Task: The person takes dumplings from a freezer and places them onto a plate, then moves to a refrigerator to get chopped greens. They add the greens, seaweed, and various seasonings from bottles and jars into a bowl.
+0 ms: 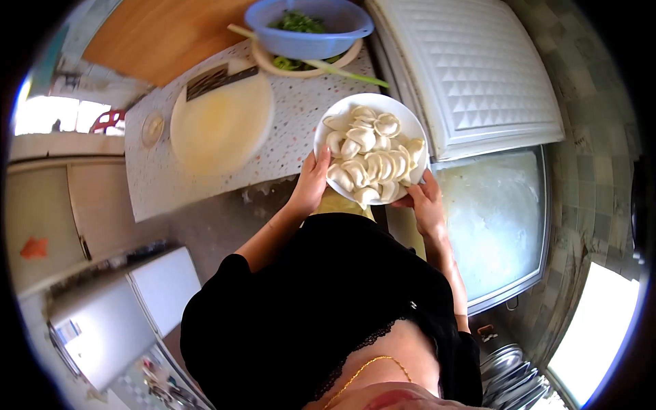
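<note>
A white plate piled with dumplings is held up in front of my body, near the counter's edge. My left hand grips its left rim. On the lower right rim, my right hand is closed around the edge, its thumb on top. The pale, folded dumplings overlap in a heap, and some reach the rim nearest me. The fingers beneath the plate are hidden on both sides.
On the speckled counter lie a round cutting board, a cleaver and a blue basin of greens, with a green stalk beside it. At right stands a chest freezer with a quilted white cover.
</note>
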`<state>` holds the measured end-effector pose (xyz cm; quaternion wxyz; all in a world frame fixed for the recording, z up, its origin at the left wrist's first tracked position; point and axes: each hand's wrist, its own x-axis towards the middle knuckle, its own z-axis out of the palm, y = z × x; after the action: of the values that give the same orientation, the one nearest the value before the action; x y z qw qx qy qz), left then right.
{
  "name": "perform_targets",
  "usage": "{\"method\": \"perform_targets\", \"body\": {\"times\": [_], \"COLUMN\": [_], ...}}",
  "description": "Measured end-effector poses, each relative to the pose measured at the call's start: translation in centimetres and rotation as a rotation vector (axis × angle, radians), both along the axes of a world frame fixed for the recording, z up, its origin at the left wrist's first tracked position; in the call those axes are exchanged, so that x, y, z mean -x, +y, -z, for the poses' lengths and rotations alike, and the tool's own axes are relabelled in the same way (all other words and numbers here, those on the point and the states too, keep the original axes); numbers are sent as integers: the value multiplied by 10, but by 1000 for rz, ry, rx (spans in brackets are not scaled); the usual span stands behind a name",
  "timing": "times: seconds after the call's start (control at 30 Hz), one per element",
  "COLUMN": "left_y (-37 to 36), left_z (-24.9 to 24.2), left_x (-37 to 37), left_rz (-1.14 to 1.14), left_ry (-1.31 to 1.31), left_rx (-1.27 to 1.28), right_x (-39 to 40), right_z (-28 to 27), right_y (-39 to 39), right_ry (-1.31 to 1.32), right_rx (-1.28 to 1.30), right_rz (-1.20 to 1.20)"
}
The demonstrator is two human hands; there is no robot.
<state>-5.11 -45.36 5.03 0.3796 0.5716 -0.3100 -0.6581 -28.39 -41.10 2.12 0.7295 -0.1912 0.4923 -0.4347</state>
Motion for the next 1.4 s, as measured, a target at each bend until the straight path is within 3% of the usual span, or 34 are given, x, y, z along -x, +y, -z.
{"method": "perform_targets", "body": {"times": [0.07, 0.1, 0.33, 0.43, 0.67, 0.8, 1.03, 1.1, 1.23, 1.3, 1.37, 1.4], "left_y": [3, 7, 23, 8, -41, -59, -75, -83, -77, -73, -68, -68], "left_z": [4, 7, 30, 50, 68, 61, 52, 55, 33, 41, 21, 14], "left_x": [-3, 8, 19, -1, -105, -147, -188, -207, -221, -254, -245, -239], "left_rz": [-18, -169, -466, -677, -813, -797, -736, -729, -593, -431, -410, -461], "left_ry": [-28, -71, -69, -143, -472, -465, -489, -740, -831, -787, -902, -1199], "left_rx": [-15, 76, 254, 261, 301, 337, 141, 43, 20, -258, -266, -167], "right_x": [1, 2, 39, 57, 132, 177, 194, 191, 179, 180, 195, 202], "right_z": [16, 20, 39, 40, 55, 53, 23, 25, 8, -4, 14, 21], "right_y": [-6, -10, -24, -16, 33, 53, 52, 47, 36, 28, 26, 23], "right_ry": [-106, -117, -296, -6, 258, 329, 402, 401, 371, 375, 332, 324], "right_rx": [0, 10, 123, 331, 229, 233, 253, 272, 287, 345, 350, 357], "right_rz": [-45, -66, -269, -283, -326, -265, -210, -217, -192, -162, -70, 10]}}
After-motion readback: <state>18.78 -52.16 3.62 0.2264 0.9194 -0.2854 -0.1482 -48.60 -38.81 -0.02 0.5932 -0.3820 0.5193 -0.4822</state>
